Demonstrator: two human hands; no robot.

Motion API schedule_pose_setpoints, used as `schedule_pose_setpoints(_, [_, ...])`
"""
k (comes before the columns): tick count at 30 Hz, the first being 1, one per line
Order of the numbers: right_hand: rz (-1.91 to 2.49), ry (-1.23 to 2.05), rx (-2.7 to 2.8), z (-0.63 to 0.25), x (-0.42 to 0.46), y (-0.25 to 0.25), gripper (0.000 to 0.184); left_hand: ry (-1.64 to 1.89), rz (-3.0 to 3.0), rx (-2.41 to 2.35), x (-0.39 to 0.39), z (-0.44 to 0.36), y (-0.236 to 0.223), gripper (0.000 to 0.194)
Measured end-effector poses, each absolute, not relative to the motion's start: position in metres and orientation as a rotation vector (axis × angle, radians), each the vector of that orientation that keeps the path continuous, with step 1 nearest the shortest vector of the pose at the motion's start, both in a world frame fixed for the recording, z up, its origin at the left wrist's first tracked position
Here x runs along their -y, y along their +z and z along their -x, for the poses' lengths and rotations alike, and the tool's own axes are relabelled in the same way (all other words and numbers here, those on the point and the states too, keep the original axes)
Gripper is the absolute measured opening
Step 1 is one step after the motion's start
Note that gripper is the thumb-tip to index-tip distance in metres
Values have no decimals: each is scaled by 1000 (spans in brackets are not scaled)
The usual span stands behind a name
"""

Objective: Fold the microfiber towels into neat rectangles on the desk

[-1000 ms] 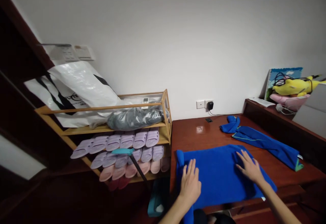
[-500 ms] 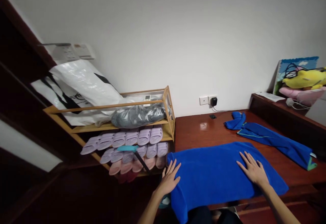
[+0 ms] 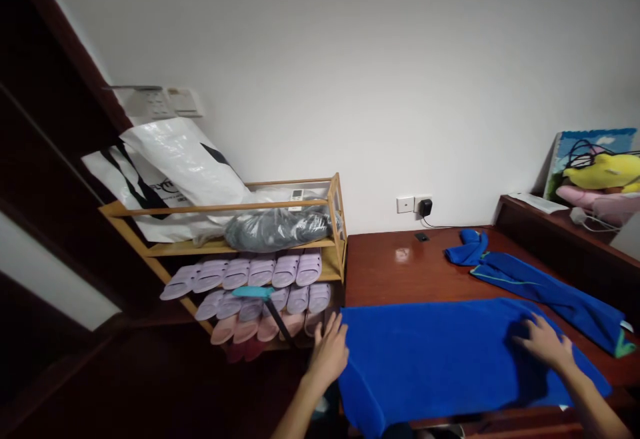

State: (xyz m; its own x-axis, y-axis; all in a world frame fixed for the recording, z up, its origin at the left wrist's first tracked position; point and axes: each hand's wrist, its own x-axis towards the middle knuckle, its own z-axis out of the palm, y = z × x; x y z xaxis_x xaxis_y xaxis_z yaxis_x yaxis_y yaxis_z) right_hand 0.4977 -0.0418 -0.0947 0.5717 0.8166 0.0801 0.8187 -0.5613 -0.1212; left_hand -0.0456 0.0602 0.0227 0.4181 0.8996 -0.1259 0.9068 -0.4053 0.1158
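Note:
A blue towel lies spread over the near part of the reddish-brown table, its left end hanging past the table edge. My left hand is at the towel's upper left corner, fingers stretched out and slightly apart, with no fold gripped. Over the right part of the cloth, my right hand hovers with fingers loosely bent and apart, casting a dark shadow on it. Behind it on the table lies a long folded blue cloth with green edging. A smaller bunched blue cloth is at its far end.
Left of the table stands a wooden rack with lilac and pink slippers, white bags and a plastic-wrapped grey bundle. A black plug sits in the wall. A raised ledge holds a yellow plush toy.
The towel's far edge is straighter and the cloth reaches further right. My right hand has moved right and lifted off the cloth. My left hand has shifted slightly along the left edge.

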Motion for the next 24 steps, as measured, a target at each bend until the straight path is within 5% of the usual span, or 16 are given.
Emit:
schedule_pose_setpoints(6, [2549,-48,1293,-452,30,-109,75,38,-2491,-1486,-63,-17,-15,63])
schedule_pose_setpoints(14, [2514,-447,1141,-480,45,-105,67,-19,-2512,-1393,-89,6,-24,66])
schedule_pose_setpoints(24, [2703,46,1255,-530,25,-117,80,-72,-2506,-1368,-100,13,-29,73])
